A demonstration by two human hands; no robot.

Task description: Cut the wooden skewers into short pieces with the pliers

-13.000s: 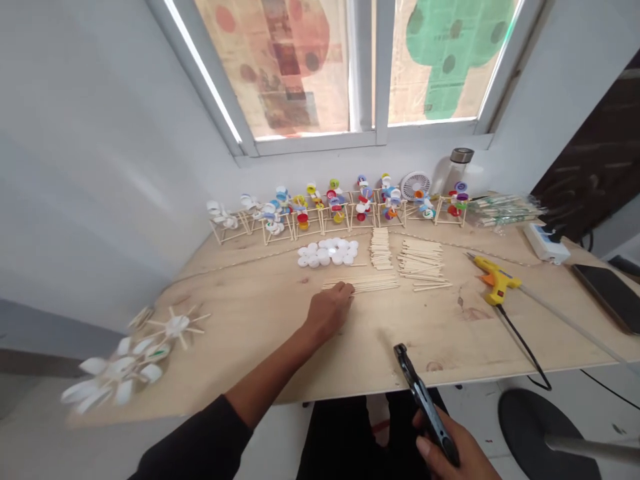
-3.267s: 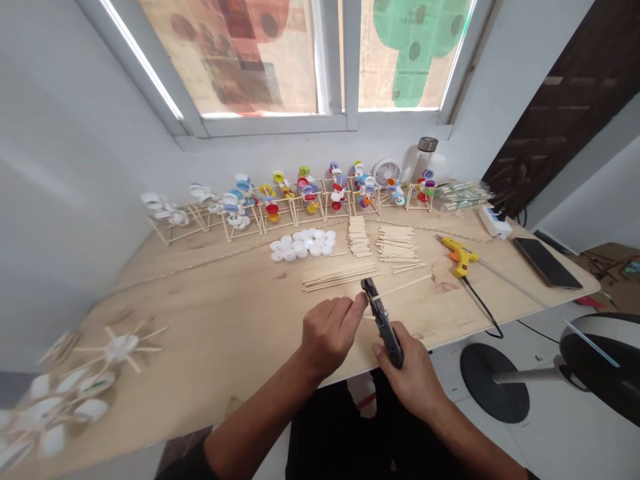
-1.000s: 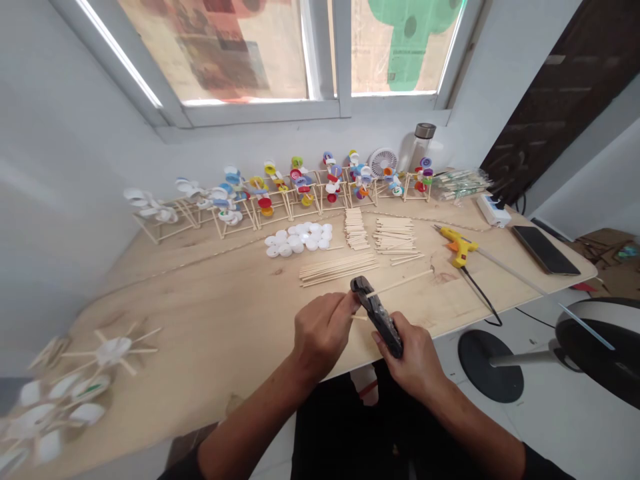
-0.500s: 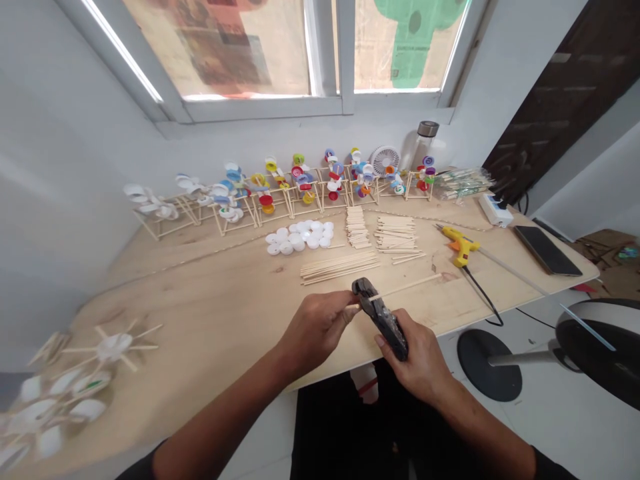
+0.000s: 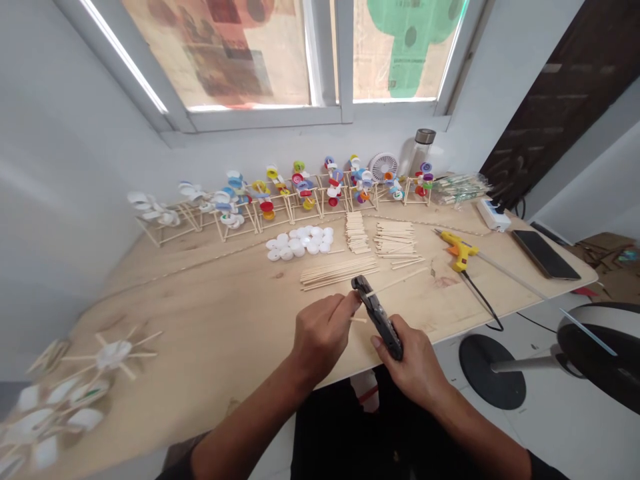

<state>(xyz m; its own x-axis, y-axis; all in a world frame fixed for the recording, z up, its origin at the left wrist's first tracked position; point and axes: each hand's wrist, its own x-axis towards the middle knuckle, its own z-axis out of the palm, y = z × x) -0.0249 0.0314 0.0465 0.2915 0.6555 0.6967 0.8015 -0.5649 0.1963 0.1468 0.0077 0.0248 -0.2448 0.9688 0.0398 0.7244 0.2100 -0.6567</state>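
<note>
My right hand (image 5: 413, 370) is clenched round a black hand cutter (image 5: 379, 327), its jaws closed on a thin wooden stick (image 5: 403, 282). My left fingers (image 5: 345, 308) pinch that stick beside the jaws. Well beyond the cutter stands a row of finished stick frames with bottle caps (image 5: 303, 193); nearer it, loose white caps (image 5: 297, 243) and cut stick stacks (image 5: 356, 233) remain unassembled.

Nothing readable — window paper (image 5: 395, 83) print too small
</note>
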